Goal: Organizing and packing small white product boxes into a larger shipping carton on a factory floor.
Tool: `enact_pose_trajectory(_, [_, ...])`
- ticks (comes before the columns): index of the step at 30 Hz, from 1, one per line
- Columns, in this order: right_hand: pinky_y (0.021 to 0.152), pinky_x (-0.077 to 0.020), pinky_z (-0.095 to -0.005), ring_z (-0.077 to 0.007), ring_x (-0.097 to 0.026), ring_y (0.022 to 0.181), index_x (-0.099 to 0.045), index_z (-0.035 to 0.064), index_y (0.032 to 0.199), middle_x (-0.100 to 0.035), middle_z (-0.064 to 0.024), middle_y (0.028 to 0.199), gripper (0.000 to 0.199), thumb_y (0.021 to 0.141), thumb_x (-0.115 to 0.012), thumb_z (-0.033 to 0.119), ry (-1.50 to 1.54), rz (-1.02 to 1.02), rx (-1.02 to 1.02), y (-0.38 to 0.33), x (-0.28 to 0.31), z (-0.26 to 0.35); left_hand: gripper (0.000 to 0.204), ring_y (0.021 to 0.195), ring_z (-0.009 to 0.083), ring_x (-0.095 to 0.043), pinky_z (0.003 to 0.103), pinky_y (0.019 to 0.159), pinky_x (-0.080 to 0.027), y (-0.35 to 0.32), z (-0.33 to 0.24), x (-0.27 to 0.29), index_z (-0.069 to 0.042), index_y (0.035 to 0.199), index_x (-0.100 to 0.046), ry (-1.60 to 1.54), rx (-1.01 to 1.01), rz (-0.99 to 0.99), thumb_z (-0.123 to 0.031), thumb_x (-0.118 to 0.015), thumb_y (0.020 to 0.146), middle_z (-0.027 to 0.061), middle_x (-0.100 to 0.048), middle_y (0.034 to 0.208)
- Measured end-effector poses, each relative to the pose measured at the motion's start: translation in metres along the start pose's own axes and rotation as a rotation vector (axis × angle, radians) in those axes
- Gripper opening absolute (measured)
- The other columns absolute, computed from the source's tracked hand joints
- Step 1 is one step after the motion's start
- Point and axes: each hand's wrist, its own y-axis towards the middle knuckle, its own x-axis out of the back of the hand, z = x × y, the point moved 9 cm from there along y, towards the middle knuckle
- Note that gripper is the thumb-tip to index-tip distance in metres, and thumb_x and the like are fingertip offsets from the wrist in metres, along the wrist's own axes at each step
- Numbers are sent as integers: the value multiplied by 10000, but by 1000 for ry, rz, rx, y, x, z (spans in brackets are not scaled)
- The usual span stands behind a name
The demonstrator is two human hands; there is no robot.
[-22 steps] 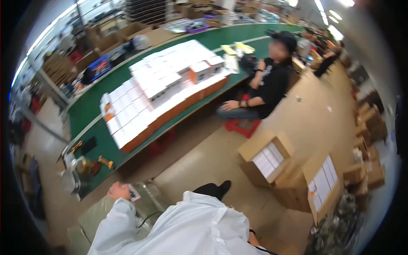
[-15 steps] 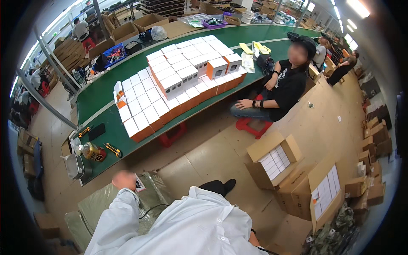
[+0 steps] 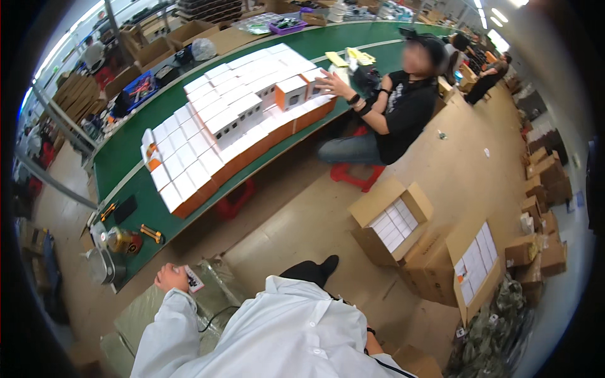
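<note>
My left hand rests at the far edge of a green, plastic-wrapped bundle, its fingers curled. Whether anything lies under the fingers is hidden. Beside its wrist is a small white card with red edging and black marks; whether it is attached to the wrist cannot be seen. A dark cord runs over the bundle. Of my right arm only a little skin and a black band show by the white shirt's side; the right hand is out of sight. Beyond the left hand stand a clear plastic container and a jar.
White-and-orange boxes are stacked on the green table, with a yellow cutter near its end. A seated co-worker is at the right. Open cartons of white boxes stand on the floor.
The view has shifted, so the table and boxes sit further left. The co-worker's hand has risen from the lap to the stacked boxes. My left hand stays on the bundle.
</note>
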Motion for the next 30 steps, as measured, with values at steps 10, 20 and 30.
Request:
enact_pose_trajectory(10, [802, -529, -377, -245, -695, 910, -716, -1, 1094, -745, -163, 1009, 406, 891, -662, 347, -220, 336, 141, 70, -55, 89, 295, 1042, 269, -575, 494, 1049, -313, -7, -6, 9, -152, 913, -697, 28, -6, -63, -397, -690, 748, 47, -664, 991])
enact_pose_trajectory(20, [802, -530, -381, -253, -698, 909, -716, 2, 1093, -744, -172, 1011, 399, 890, -658, 341, -174, 128, 87, 100, -16, 83, 358, 1159, 299, -574, 510, 1057, -327, 5, 15, -18, -142, 1031, -727, 56, 76, 69, -360, -687, 750, 81, -687, 1134])
enact_pose_trajectory(30, [739, -530, -397, -279, -702, 837, -733, 1, 999, -736, -207, 932, 343, 859, -665, 307, -115, -173, -120, 98, 55, -65, 409, 1089, 286, -595, 479, 1028, -370, 15, -3, -20, -142, 1087, -674, 185, -30, 72, -436, -615, 810, 69, -659, 1080])
